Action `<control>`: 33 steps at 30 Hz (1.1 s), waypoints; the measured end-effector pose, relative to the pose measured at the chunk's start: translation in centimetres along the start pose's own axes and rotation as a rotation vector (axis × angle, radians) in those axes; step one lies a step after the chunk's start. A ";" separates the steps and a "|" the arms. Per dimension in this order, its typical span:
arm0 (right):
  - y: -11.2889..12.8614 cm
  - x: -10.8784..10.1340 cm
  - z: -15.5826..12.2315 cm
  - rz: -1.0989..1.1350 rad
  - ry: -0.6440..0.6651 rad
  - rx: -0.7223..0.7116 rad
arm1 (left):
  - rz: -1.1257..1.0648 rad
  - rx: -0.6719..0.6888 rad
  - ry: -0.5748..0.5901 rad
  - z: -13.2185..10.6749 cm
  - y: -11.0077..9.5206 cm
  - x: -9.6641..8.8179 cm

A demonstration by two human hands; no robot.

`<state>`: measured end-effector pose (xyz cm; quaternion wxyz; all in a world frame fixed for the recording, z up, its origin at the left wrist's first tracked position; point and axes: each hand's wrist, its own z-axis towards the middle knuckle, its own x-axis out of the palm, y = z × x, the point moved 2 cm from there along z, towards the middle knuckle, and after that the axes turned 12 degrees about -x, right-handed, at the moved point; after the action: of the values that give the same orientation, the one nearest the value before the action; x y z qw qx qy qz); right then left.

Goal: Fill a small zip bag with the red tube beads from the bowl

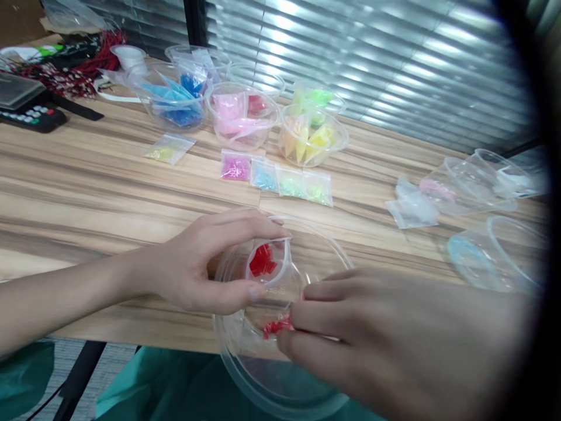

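Observation:
My left hand (205, 266) pinches a small clear plastic bag (274, 266) that holds red beads (262, 260), keeping its mouth apart over a clear plastic bowl (280, 386) at the table's near edge. My right hand (394, 345) comes in from the right with its fingers closed on a few red beads (276, 327) just below the bag. Four small bags of pink, blue and green beads (277, 178) lie in a row behind the bowl.
Clear bowls of blue (173, 99), pink (241, 114) and yellow-green (312, 137) bead bags stand at the back. A yellow bead bag (169, 149) lies alone. More clear bowls (495, 251) sit at right. A remote (33, 114) and red wires (70, 70) are far left.

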<state>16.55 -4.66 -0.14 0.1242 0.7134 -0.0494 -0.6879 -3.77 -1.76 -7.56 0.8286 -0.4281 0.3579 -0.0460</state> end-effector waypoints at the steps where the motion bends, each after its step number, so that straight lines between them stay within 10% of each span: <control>1: 0.0 0.4 0.3 -0.032 0.065 -0.021 | -0.001 -0.007 -0.002 0.0 0.1 0.0; 23: -2.8 4.4 2.4 -0.133 -0.065 0.052 | -0.006 0.006 -0.010 0.4 -0.3 0.0; 33: -2.6 3.4 2.5 -0.151 0.078 -0.008 | 0.005 -0.002 0.007 0.3 -0.3 -0.1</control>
<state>13.93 -3.26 -4.16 0.0765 0.7410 0.0121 -0.6671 -3.53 -1.69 -7.19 0.8270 -0.4279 0.3617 -0.0453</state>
